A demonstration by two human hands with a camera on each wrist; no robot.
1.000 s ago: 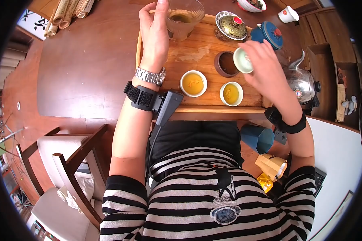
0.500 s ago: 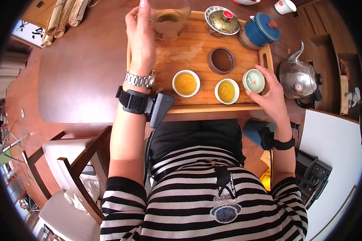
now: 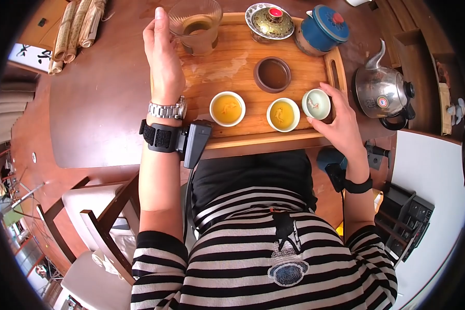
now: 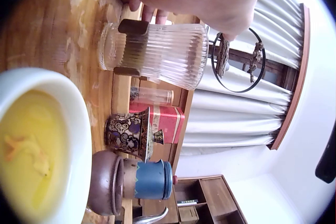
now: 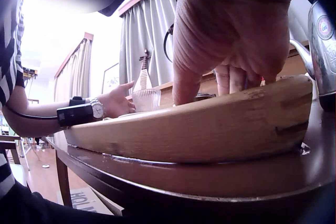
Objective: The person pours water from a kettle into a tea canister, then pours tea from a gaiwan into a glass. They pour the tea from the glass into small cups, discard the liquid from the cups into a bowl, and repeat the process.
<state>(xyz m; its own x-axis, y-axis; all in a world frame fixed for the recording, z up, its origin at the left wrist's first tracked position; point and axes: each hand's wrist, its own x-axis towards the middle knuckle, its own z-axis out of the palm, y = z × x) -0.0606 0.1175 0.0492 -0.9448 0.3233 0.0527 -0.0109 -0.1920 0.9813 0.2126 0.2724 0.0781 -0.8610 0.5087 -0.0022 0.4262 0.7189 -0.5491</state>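
My right hand (image 3: pixel 340 119) holds a pale green teacup (image 3: pixel 315 105) between thumb and fingers, low over the tray's right end. No tea shows inside it, only a small fish figure. To its left stand two teacups of yellow tea, one nearer (image 3: pixel 283 114) and one farther left (image 3: pixel 227 109). My left hand (image 3: pixel 164 64) is beside a ribbed glass pitcher (image 3: pixel 197 31) with some tea in it, thumb raised and fingers extended. In the right wrist view, those left fingers (image 5: pixel 123 90) are spread apart near the glass.
On the wooden tray (image 3: pixel 232 64) are a brown bowl (image 3: pixel 272 75), a patterned lidded bowl (image 3: pixel 270 23) and a blue lidded pot (image 3: pixel 323 30). A steel kettle (image 3: pixel 381 95) stands right of the tray. Bamboo rolls (image 3: pixel 77 31) lie at the far left.
My right hand tipped the pale green cup over the brown bowl, then brought it upright to the tray's right end. My left hand stays by the pitcher. The head view has shifted.
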